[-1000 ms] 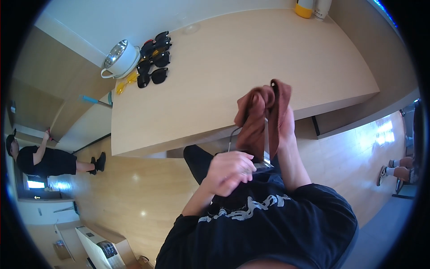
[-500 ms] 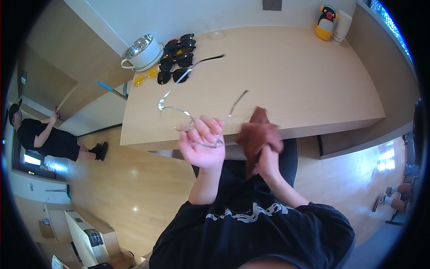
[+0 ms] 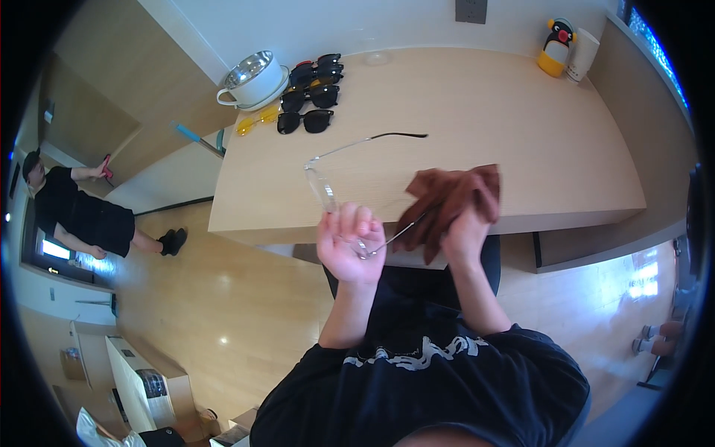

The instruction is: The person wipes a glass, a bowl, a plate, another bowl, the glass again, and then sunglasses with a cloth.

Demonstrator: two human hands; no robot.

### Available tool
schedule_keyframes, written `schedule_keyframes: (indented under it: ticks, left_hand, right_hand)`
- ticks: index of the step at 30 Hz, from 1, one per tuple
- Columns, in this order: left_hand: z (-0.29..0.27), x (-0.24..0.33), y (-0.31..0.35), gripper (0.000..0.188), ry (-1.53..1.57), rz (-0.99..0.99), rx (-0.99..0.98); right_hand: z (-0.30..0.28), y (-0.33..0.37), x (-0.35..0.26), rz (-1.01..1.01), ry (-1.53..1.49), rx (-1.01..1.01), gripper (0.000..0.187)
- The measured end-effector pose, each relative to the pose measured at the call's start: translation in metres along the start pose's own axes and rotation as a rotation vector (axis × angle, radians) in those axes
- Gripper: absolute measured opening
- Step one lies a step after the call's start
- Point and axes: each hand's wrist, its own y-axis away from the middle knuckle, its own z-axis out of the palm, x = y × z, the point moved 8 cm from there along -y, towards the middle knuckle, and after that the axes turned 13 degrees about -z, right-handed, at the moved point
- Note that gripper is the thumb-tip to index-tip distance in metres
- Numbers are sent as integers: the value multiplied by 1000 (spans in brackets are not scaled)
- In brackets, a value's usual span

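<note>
A pair of clear glasses (image 3: 322,185) with thin metal temples is held up over the table's front edge. My left hand (image 3: 348,242) is closed round the front of the frame, its fingers curled over a lens. One temple with a dark tip stretches away over the tabletop. The other runs right, its end covered by a brown cloth (image 3: 447,197). My right hand (image 3: 468,231) grips that cloth, which is bunched over the fingers and hides most of them.
Several dark sunglasses (image 3: 307,121) and a yellow-lensed pair (image 3: 257,121) lie at the table's (image 3: 551,141) far left, beside a white cup (image 3: 253,78) with a metal inside. A penguin figure (image 3: 557,48) and a white paper cup (image 3: 583,56) stand far right. Another person (image 3: 82,208) stands left.
The cloth has moved onto the right temple, which stood free before. The glasses have turned in my left hand. The person at the left has lowered one arm.
</note>
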Motion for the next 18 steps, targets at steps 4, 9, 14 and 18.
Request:
schedule_keyframes:
  ticks: [4, 9, 14, 18]
  left_hand:
    - [-6, 26, 3, 27, 127, -78, -36]
    - [-10, -14, 13, 36, 47, -514, -44]
    - [-19, -11, 6, 35, -303, -387, -8]
    - [-20, 11, 7, 34, -851, -133, 267]
  right_hand:
    - [-36, -34, 24, 86, -131, 119, 20]
    - [-22, -43, 25, 82, -108, -187, 24]
    - [52, -3, -20, 129, -209, -1012, 17]
    - [72, 12, -27, 187, -170, -933, 19]
